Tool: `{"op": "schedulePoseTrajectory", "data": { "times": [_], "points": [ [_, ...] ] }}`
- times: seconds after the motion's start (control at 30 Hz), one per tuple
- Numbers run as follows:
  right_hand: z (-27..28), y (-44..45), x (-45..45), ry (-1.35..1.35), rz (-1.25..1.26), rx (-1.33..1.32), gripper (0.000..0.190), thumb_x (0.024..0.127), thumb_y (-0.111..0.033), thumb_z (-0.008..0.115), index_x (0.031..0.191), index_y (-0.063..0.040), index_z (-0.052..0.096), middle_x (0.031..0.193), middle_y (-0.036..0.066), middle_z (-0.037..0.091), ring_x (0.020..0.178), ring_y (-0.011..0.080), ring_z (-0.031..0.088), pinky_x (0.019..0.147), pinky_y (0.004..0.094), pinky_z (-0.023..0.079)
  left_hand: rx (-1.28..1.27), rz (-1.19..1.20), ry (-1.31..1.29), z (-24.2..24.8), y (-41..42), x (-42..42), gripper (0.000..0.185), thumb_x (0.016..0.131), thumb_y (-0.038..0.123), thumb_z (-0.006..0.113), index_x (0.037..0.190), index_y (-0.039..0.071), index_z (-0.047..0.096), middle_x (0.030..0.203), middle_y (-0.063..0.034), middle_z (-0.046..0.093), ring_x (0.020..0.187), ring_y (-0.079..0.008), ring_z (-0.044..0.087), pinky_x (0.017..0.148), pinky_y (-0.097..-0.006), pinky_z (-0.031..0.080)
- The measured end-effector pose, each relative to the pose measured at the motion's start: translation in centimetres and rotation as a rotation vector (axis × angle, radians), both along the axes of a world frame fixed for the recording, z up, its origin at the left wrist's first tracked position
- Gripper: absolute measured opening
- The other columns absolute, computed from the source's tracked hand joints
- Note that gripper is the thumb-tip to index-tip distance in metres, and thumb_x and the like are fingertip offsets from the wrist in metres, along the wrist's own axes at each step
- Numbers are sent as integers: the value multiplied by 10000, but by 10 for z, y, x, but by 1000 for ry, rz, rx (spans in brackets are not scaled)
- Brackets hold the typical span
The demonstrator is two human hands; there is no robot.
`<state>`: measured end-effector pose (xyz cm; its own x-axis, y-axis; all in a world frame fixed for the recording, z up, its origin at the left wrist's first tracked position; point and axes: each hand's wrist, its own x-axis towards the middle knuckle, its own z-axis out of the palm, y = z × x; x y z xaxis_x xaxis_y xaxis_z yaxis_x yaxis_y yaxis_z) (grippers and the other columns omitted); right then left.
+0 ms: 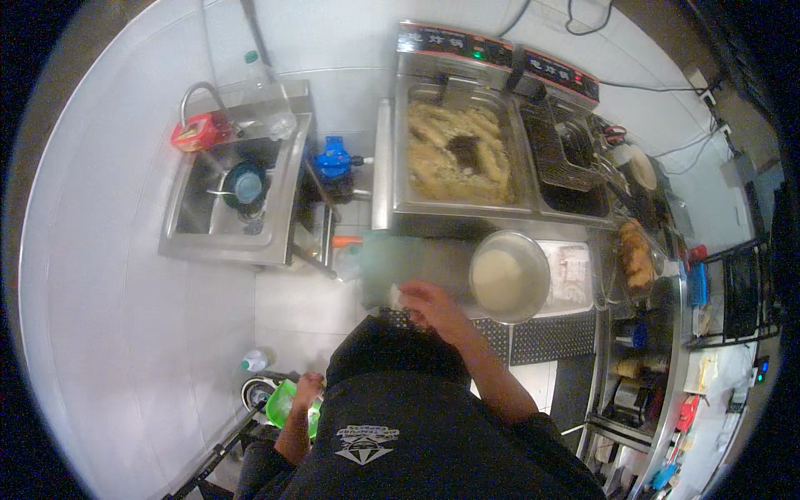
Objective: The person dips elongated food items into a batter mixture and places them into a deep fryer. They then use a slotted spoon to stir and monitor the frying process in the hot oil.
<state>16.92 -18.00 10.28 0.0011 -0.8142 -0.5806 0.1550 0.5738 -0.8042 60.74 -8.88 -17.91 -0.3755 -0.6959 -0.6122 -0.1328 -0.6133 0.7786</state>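
My right hand (426, 303) is in front of my body, fingers curled around a small whitish thing (395, 296) that I cannot identify. Beside it, towards the fryer, is a blurred pale green container (390, 259). To its right stands a round metal bowl (509, 277) of pale batter, next to a white tray (572, 275) with pale pieces. My left hand (309, 386) is low at my left side, over the rim of a bright green basin (279, 406); its grip is unclear. Ahead, battered food (459, 150) bubbles in the oil of an electric fryer (403, 203).
A second fryer (572, 209) holds a wire basket (562, 150). Browned fried food (636, 253) lies in a container at right. At left are a steel sink (175, 244), a red basket (200, 132) and a plastic bottle (256, 69). Another bottle (255, 359) stands low on the left.
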Motion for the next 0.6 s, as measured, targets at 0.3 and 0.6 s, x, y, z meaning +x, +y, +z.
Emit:
{"op": "schedulePoseTrajectory", "data": {
  "times": [0.3, 0.6],
  "points": [
    [-13, -14, 15, 655, 83, -357, 277, 916, -266, 652, 1133, -96, 673, 975, 116, 712, 810, 231, 686, 757, 361, 552, -462, -142, -499, -21, 34, 14, 218, 865, 191, 610, 669, 111, 561, 623, 28, 505, 551, -114, 496, 530, -315, 440],
    [57, 1, 0, 622, 163, -445, 298, 903, -274, 690, 1140, -93, 680, 1036, 97, 702, 843, 206, 666, 756, 334, 541, 136, 26, -577, -13, 43, -17, 119, 824, 167, 678, 842, 54, 646, 722, -33, 637, 602, -175, 602, 530, -363, 495]
  ]
}}
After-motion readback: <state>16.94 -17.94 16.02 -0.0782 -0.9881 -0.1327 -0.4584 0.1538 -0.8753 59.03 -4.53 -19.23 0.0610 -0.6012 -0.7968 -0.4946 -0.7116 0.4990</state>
